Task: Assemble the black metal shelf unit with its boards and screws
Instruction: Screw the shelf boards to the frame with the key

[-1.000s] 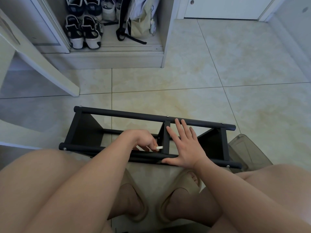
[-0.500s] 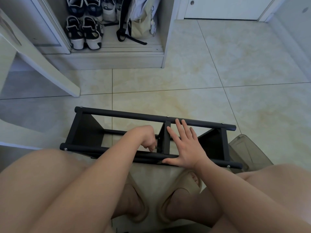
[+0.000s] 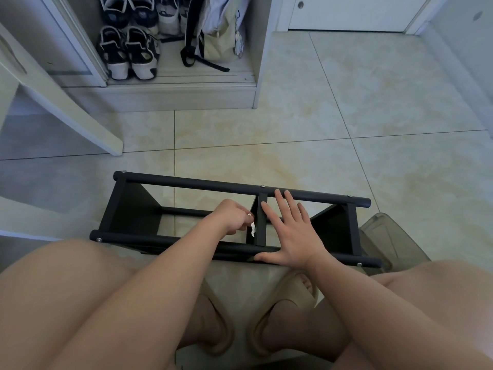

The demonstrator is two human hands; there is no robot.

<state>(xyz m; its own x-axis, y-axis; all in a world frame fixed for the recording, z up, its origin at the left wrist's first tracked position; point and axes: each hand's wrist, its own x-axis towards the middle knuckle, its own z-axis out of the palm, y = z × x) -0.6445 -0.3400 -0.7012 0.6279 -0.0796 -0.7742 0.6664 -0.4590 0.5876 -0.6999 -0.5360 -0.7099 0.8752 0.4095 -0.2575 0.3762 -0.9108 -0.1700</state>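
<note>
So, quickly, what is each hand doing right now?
Left hand: fingers curled, pinching a small white object inside the black frame.
Right hand: open, fingers straight, flat on the frame.

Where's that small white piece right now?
Centre of the head view: the small white piece is pinched by the left hand, just left of the black frame's middle crossbar; the right hand lies flat right of it.

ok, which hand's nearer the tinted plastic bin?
Right. The right hand lies flat on the black frame, left of the bin; the left hand, pinching a small white tool, is further left, beyond the middle crossbar.
</note>
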